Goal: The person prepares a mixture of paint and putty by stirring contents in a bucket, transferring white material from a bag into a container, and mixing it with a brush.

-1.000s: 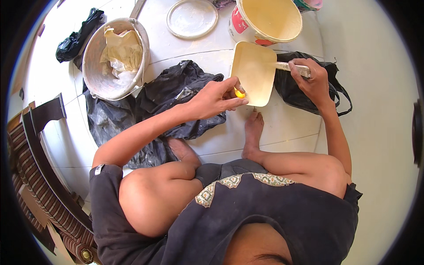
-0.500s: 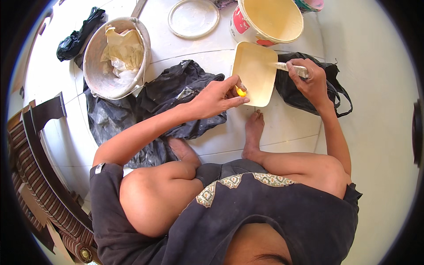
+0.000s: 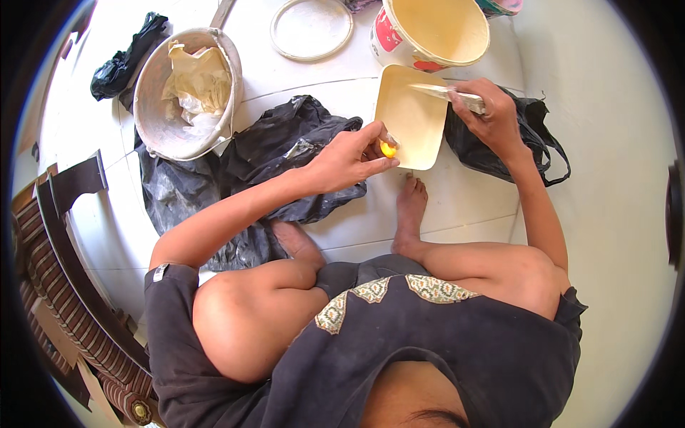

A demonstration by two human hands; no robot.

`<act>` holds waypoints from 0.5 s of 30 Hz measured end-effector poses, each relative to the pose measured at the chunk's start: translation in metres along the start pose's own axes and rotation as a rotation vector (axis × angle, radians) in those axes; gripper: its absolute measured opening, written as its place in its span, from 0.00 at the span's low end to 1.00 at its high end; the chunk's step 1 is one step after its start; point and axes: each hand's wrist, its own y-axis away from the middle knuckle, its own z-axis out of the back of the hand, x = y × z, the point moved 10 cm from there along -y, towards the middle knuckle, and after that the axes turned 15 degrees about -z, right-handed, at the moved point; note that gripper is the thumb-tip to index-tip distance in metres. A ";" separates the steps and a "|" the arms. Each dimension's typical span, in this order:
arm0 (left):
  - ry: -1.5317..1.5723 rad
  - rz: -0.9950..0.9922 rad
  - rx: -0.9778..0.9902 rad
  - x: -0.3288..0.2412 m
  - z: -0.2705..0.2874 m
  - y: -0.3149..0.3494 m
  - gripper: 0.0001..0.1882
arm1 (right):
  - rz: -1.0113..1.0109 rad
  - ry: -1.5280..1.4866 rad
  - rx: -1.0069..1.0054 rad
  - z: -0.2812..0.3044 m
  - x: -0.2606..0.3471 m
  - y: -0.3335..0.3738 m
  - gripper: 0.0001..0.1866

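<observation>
A shallow cream tray with rounded corners is in front of me, its near edge close to my right foot. My left hand is closed at the tray's left edge, with a small yellow-orange piece showing between the fingers. Whether that piece belongs to the tray I cannot tell. In my right hand is a flat tool with a paint-smeared handle. Its thin pale end lies over the tray's far right part. Seen nearly edge-on, the tool could be a brush or a scraper.
Beyond the tray stands a cream-coated paint bucket. A round lid lies left of it. Farther left, a dirty bucket holds crumpled plastic. Black plastic sheeting and a black bag flank the tray. A striped chair is at left.
My right hand has shifted a little left and up. The tool has turned from lying broad across the tray to nearly edge-on above it. My left hand has barely moved.
</observation>
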 end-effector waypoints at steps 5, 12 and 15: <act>-0.011 -0.025 -0.005 -0.001 0.002 0.003 0.15 | -0.079 0.064 0.013 0.007 -0.009 0.016 0.06; 0.001 -0.026 -0.004 -0.001 0.002 0.001 0.16 | -0.141 0.020 0.190 0.005 0.009 0.048 0.04; 0.016 -0.028 -0.005 0.000 0.000 -0.001 0.17 | -0.180 -0.005 0.246 0.009 0.006 0.053 0.04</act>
